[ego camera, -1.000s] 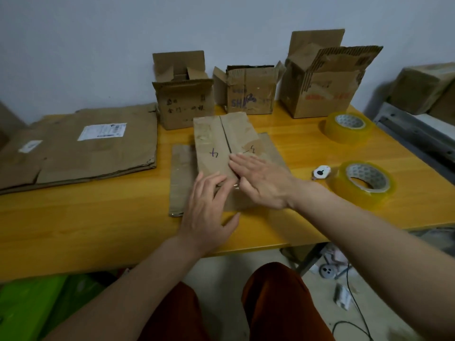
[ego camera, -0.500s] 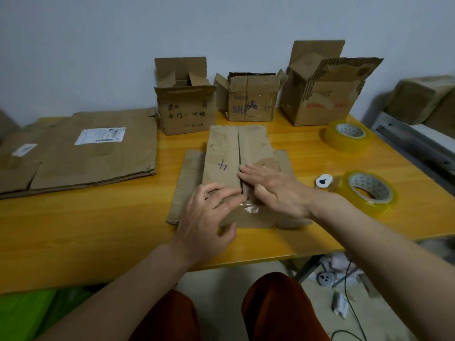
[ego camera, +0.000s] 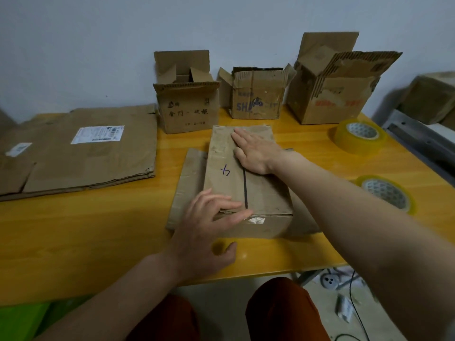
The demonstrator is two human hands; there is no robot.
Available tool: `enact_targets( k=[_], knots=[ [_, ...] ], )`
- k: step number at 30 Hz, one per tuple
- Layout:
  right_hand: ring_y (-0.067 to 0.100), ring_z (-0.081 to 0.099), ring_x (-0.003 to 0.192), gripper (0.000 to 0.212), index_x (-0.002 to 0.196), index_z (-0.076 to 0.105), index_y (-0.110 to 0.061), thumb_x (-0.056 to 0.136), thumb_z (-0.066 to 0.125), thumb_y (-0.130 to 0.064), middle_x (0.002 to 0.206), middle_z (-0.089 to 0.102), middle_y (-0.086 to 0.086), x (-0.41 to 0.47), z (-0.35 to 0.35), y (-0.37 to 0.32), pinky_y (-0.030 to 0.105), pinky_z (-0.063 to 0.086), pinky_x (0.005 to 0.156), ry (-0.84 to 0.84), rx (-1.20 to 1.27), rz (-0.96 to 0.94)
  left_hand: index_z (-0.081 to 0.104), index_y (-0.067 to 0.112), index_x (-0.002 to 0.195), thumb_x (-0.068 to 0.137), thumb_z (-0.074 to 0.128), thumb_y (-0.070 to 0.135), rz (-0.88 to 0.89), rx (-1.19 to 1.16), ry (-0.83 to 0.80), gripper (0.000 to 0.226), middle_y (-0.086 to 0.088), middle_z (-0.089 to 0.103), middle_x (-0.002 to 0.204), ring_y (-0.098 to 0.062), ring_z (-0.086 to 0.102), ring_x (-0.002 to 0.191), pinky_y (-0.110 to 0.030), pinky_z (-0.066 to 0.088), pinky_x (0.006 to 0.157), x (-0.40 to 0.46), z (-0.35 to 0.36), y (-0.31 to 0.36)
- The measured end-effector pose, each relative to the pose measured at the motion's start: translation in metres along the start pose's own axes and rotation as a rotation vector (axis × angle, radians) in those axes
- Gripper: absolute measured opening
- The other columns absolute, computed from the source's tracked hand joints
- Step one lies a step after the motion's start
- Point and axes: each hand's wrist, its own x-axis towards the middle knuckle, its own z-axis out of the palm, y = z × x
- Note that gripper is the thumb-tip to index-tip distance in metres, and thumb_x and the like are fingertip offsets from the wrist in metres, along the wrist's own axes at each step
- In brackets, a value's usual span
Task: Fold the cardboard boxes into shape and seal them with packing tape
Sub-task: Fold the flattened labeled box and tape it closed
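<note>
While the box [ego camera: 248, 183] sits mid-counter [ego camera: 98, 230] with its top flaps shut, the right hand [ego camera: 256, 151] presses flat and open along the far seam. The left hand [ego camera: 206, 232] rests open on the near edge, fingers spread. Two tape rolls [ego camera: 359, 136] lie to the right.

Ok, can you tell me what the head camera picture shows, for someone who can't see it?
Two bare hands, left hand and right hand, press flat on a cardboard box on a yellow table. Two tape rolls sit to the right.
</note>
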Motion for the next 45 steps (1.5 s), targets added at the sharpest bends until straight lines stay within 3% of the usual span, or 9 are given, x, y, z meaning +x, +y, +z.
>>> enact_targets(
  k=[8, 16, 19, 22, 24, 28, 33, 39, 45],
  knots=[
    [0.031, 0.039, 0.126, 0.061, 0.135, 0.040, -0.015, 0.096, 0.026, -0.059, 0.135, 0.044, 0.014, 0.038, -0.006, 0.007, 0.043, 0.031, 0.103, 0.166, -0.008, 0.064, 0.074, 0.022, 0.104, 0.082, 0.062, 0.043, -0.102, -0.133, 0.212, 0.033, 0.000, 0.064, 0.098, -0.012, 0.052, 0.103, -0.040, 0.039, 0.095, 0.002, 0.009, 0.004],
    [0.033, 0.054, 0.108, 0.071, 0.116, 0.053, -0.011, 0.093, 0.016, -0.067, 0.117, 0.060, 0.014, 0.049, -0.007, 0.004, 0.040, 0.034, 0.083, 0.200, 0.001, 0.131, 0.077, 0.015, 0.091, 0.065, 0.074, 0.047, -0.208, -0.078, 0.380, 0.041, 0.001, 0.059, 0.077, -0.008, 0.043, 0.080, -0.020, 0.033, 0.078, 0.009, 0.025, 0.010],
    [0.034, 0.048, 0.119, 0.081, 0.127, 0.047, -0.012, 0.089, 0.010, -0.073, 0.127, 0.054, 0.017, 0.043, -0.009, 0.000, 0.044, 0.034, 0.097, 0.135, -0.074, 0.158, 0.076, 0.016, 0.093, 0.063, 0.074, 0.051, -0.215, -0.040, 0.378, 0.047, 0.001, 0.057, 0.079, -0.006, 0.040, 0.084, -0.023, 0.035, 0.076, 0.009, 0.028, 0.008],
    [0.035, 0.019, 0.143, 0.087, 0.150, 0.018, -0.015, 0.087, 0.007, -0.074, 0.154, 0.024, 0.018, 0.027, -0.005, -0.004, 0.047, 0.012, 0.116, 0.073, -0.125, 0.141, 0.072, 0.015, 0.104, 0.062, 0.070, 0.060, -0.267, -0.001, 0.353, 0.061, 0.002, 0.057, 0.085, -0.010, 0.043, 0.086, -0.026, 0.037, 0.078, 0.009, 0.031, 0.009],
    [0.029, -0.003, 0.147, 0.086, 0.153, 0.001, -0.020, 0.087, 0.007, -0.075, 0.160, -0.001, 0.014, 0.007, 0.000, -0.009, 0.042, -0.002, 0.118, 0.027, -0.092, 0.069, 0.063, 0.015, 0.119, 0.061, 0.068, 0.066, -0.335, -0.013, 0.323, 0.077, 0.005, 0.056, 0.092, -0.011, 0.044, 0.088, -0.028, 0.038, 0.081, 0.013, 0.031, 0.010],
    [0.020, -0.012, 0.147, 0.089, 0.152, -0.007, -0.020, 0.083, 0.005, -0.076, 0.160, -0.011, 0.008, -0.057, 0.007, -0.017, 0.030, -0.010, 0.113, -0.045, -0.062, -0.075, 0.047, 0.012, 0.135, 0.055, 0.077, 0.060, -0.377, -0.024, 0.326, 0.098, -0.001, 0.054, 0.105, -0.019, 0.053, 0.094, -0.042, 0.049, 0.083, 0.022, 0.032, 0.014],
    [0.012, -0.007, 0.147, 0.076, 0.153, 0.000, -0.024, 0.091, 0.015, -0.066, 0.161, -0.004, -0.001, -0.127, 0.012, -0.023, 0.026, -0.008, 0.116, 0.020, -0.107, -0.232, 0.039, 0.016, 0.141, 0.058, 0.084, 0.047, -0.396, -0.069, 0.349, 0.099, 0.004, 0.036, 0.120, -0.018, 0.055, 0.101, -0.050, 0.049, 0.087, 0.023, 0.033, 0.015],
    [0.022, 0.007, 0.148, 0.062, 0.151, 0.014, -0.036, 0.095, 0.027, -0.059, 0.161, 0.011, -0.003, -0.138, 0.023, -0.028, 0.041, 0.007, 0.119, 0.184, -0.148, -0.168, 0.063, 0.010, 0.120, 0.062, 0.086, 0.037, -0.439, -0.082, 0.303, 0.068, -0.010, 0.052, 0.116, -0.026, 0.055, 0.104, -0.050, 0.049, 0.087, 0.022, 0.027, 0.020],
    [0.022, 0.002, 0.147, 0.063, 0.146, 0.034, -0.034, 0.089, 0.055, -0.051, 0.160, 0.013, 0.002, -0.142, 0.026, -0.026, 0.037, 0.002, 0.119, 0.237, 0.299, 0.004, 0.068, 0.010, 0.117, 0.077, 0.077, 0.012, -0.314, -0.068, 0.197, 0.041, -0.011, 0.061, 0.119, -0.026, 0.056, 0.109, -0.032, 0.042, 0.094, 0.017, 0.008, 0.017]
  ],
)
